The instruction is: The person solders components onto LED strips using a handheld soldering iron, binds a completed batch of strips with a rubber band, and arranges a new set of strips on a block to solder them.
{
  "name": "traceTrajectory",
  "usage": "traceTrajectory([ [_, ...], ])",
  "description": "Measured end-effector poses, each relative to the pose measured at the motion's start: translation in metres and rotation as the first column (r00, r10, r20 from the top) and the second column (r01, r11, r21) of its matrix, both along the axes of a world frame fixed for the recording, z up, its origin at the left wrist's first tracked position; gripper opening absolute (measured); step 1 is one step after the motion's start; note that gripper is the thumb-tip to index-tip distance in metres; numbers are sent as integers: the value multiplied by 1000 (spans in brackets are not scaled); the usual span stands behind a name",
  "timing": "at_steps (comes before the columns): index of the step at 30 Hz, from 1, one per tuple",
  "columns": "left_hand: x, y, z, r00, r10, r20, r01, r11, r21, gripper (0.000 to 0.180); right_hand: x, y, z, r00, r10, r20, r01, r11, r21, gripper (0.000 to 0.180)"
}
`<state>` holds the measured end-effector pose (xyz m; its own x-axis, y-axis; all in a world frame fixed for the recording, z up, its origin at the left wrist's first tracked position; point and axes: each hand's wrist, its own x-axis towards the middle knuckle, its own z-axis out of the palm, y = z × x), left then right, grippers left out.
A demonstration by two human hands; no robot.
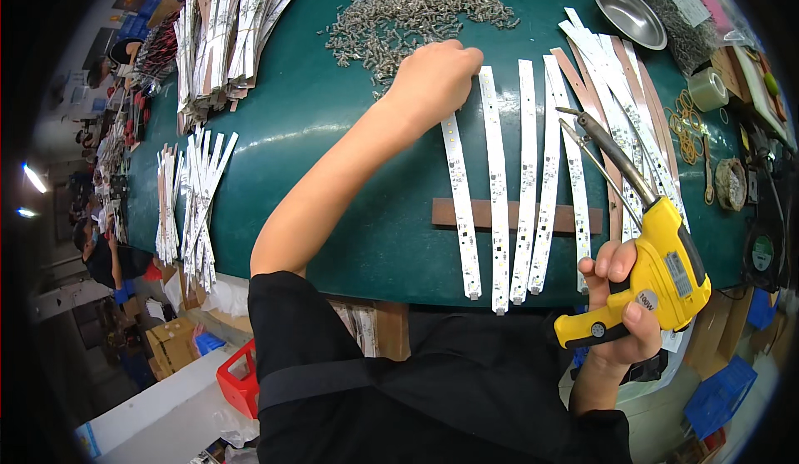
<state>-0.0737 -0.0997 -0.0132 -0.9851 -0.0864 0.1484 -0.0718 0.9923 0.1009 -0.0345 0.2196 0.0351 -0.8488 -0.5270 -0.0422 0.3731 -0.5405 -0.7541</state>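
Observation:
My right hand is wrapped round the handle of a yellow soldering gun, whose long metal tip points up and left over the white strips. My left hand is closed at the far ends of the strips, beside a heap of small metal connectors. Its fingertips are turned away, so what they pinch is hidden. Several narrow white circuit board strips with small components lie side by side between my hands. They rest across a brown bar on the green table.
At the right lie more strips, a metal bowl, a bag of dark small parts, a tape roll and rubber bands. Strip bundles and a looser pile are at the left. A red plastic crate stands below.

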Motion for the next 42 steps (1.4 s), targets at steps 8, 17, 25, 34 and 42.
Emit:
traceTrajectory([
  [8, 9, -19, 2, 993, -27, -114, 64, 941, 332, 16, 1, 5, -2, 999, -39, 14, 39, 999, 30, 69],
  [17, 2, -5, 4, 998, -69, 10, 70, 995, -71, 14, 1, 4, -4, 1000, 1, -1, -1, 1000, 5, 69],
  [25, 11, -6, 5, 990, -123, -73, 131, 984, 121, 10, 3, 6, -5, 1000, 6, -5, -6, 1000, 20, 67],
  [34, 32, -1, 23, 999, 40, 4, -23, 492, 870, 7, 10, 6, -5, 996, 62, 61, -63, 998, 13, 67],
  [42, 99, 13, 12, 977, 160, 137, -138, -6, 990, 15, 12, 1, -12, 986, 126, 109, -133, 990, 52, 66],
])
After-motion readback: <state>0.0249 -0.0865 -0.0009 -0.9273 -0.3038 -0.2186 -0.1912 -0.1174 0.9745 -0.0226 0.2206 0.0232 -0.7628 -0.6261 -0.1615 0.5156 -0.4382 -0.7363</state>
